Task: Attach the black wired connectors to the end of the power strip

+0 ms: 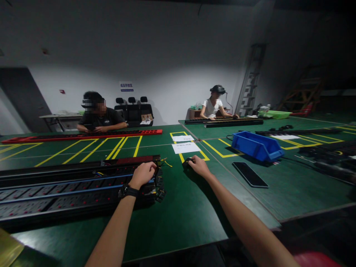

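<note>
A long black rail assembly (69, 189), with blue strips and rows of red dots, lies across the left of the green table. My left hand (143, 174), wearing a dark watch, rests at its right end. Its fingers are curled in, and what they grip is hidden. Beside them a thin yellow wire (168, 163) sticks out, and small black end pieces (160, 193) hang at the corner. To the right, my right hand (199, 165) is closed on a small black part (189, 162) at the table surface, near the white papers (185, 147).
A blue bin (254, 146) and a black phone-like slab (249, 174) lie to the right. Further right are dark rails (330, 155). Across the table, two people work behind a red frame (83, 136) and black rails (233, 121). Yellow tape (219, 150) marks the tabletop.
</note>
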Tool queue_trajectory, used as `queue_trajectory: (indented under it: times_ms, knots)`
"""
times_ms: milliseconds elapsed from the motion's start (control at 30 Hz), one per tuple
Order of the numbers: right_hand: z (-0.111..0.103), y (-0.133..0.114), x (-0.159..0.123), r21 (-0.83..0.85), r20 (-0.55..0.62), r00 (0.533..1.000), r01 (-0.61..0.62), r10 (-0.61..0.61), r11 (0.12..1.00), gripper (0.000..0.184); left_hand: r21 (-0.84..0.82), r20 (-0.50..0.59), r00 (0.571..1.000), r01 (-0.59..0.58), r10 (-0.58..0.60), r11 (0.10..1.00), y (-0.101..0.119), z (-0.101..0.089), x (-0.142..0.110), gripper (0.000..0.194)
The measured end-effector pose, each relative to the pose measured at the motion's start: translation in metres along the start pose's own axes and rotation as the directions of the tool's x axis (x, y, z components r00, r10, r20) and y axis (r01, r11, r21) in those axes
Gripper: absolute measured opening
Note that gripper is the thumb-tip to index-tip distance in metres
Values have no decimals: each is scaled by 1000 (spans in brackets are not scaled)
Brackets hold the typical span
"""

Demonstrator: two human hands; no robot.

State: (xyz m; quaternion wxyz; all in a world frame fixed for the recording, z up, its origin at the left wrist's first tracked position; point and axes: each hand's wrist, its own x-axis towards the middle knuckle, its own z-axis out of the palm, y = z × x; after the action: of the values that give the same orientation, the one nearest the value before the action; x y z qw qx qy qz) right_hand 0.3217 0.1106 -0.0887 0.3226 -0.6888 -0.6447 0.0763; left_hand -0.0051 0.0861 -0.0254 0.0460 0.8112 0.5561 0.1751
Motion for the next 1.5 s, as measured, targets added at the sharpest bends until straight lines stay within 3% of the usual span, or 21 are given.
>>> queue_trajectory:
  times_ms: [1167, 1367, 1500]
  knots:
    - [-1, -1, -1, 9, -3, 1000, 21, -21, 1000, 27, -13, 13, 1000, 11, -10, 1000, 3, -3, -1, 31]
    - [1, -1, 2, 75, -19, 1000, -22, 23, 997, 26, -8, 9, 1000, 11, -11, 1000, 4, -3, -2, 32]
    - [1, 1, 4, 167, -3, 997, -75, 76, 983, 35, -9, 2, 1000, 25, -25, 1000, 5, -3, -2, 32]
